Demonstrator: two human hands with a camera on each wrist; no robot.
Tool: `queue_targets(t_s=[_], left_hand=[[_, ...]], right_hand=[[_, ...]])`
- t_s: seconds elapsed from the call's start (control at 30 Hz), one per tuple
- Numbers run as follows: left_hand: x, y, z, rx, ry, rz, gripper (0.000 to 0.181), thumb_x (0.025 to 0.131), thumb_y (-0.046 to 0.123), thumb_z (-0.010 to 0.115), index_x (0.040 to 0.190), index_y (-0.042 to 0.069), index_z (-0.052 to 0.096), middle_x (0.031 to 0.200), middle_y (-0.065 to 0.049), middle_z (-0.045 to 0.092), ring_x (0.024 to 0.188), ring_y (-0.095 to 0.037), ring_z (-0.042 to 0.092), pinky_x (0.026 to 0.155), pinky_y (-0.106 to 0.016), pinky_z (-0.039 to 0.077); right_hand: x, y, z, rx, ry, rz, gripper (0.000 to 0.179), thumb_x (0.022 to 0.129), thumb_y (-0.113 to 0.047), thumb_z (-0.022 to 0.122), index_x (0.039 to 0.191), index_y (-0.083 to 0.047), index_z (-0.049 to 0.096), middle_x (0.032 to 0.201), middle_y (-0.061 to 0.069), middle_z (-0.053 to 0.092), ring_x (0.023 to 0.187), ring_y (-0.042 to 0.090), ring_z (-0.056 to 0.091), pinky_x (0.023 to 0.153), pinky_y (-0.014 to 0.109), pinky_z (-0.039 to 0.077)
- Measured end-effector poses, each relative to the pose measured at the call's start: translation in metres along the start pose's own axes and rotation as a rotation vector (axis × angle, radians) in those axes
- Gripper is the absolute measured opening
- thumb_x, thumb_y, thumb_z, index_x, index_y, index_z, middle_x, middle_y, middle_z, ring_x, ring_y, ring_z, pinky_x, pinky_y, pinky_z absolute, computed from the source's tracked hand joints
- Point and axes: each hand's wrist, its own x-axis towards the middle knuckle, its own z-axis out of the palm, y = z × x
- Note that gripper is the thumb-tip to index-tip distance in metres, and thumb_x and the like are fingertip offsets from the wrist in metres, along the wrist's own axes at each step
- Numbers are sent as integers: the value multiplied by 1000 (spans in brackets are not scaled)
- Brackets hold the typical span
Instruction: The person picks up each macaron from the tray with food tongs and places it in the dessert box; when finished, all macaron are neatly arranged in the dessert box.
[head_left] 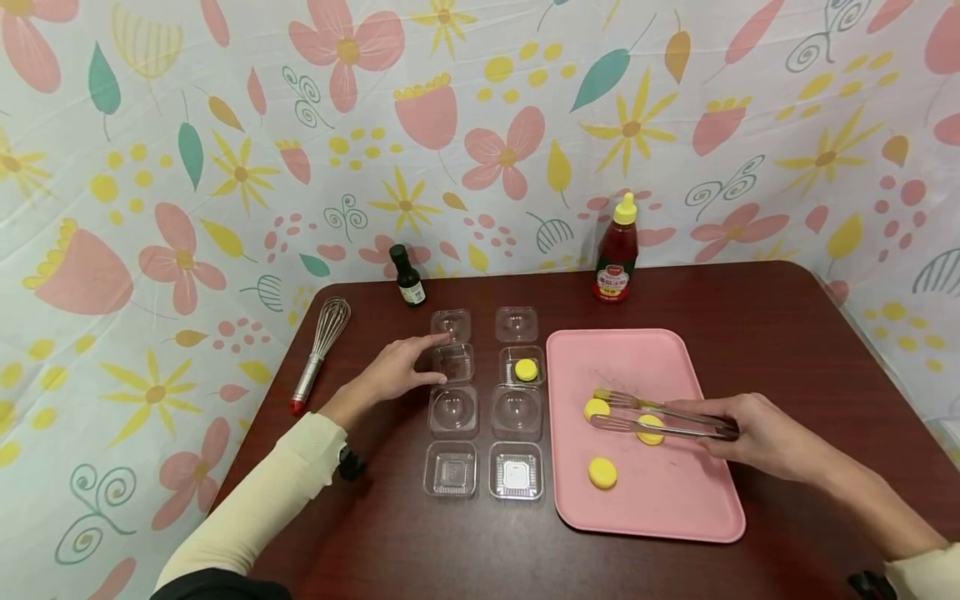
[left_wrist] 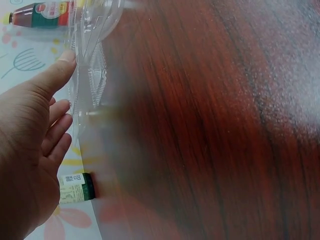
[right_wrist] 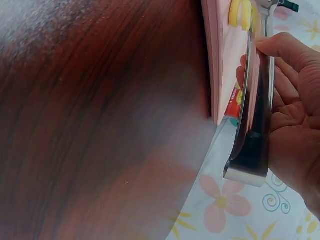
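Note:
My right hand (head_left: 757,433) grips metal tongs (head_left: 697,425) over the pink tray (head_left: 626,512). Their two tips lie apart, on either side of a yellow macaron (head_left: 597,409). The lower arm of the tongs crosses a second macaron (head_left: 650,430), and a third macaron (head_left: 602,472) lies nearer the tray's front. On the other side, my left hand (head_left: 397,369) rests at a clear plastic box (head_left: 454,364) whose lid lies folded back; its fingers are relaxed, with index finger and thumb along its left side. Another clear box (head_left: 510,354), to the right, contains one yellow macaron (head_left: 527,369).
Two more clear boxes stand in front, including an open one (head_left: 452,469) and its neighbour (head_left: 516,472). A whisk (head_left: 321,354) lies at the left edge. A small dark bottle (head_left: 407,275) and a red sauce bottle (head_left: 617,250) stand at the back, before a flowered cloth (head_left: 506,158).

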Motion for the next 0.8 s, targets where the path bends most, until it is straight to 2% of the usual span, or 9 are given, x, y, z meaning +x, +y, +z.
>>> queue_targets(t_s=[0.43, 0.67, 0.8], left_hand=[[0, -2, -1, 18, -8, 31, 75, 90, 35, 87, 154, 11, 56, 150, -9, 62, 137, -29, 59, 112, -53, 46], [1, -1, 0, 30, -15, 35, 73, 91, 35, 87, 154, 11, 57, 147, -11, 64, 134, -30, 61, 111, -53, 47], [1, -2, 0, 40, -14, 40, 73, 91, 36, 87, 153, 10, 58, 145, -12, 65, 132, -30, 63, 110, -53, 48]], right_hand=[[1, 1, 1, -44, 32, -45, 54, 76, 10, 90, 128, -1, 76, 106, 3, 79, 69, -2, 51, 51, 16, 46], [3, 1, -1, -70, 73, -68, 56, 72, 13, 89, 124, -4, 78, 100, -6, 77, 68, -2, 50, 52, 16, 42], [8, -1, -4, -90, 104, -94, 58, 70, 15, 89, 123, -5, 79, 101, -4, 78, 71, 0, 52, 54, 19, 42]])
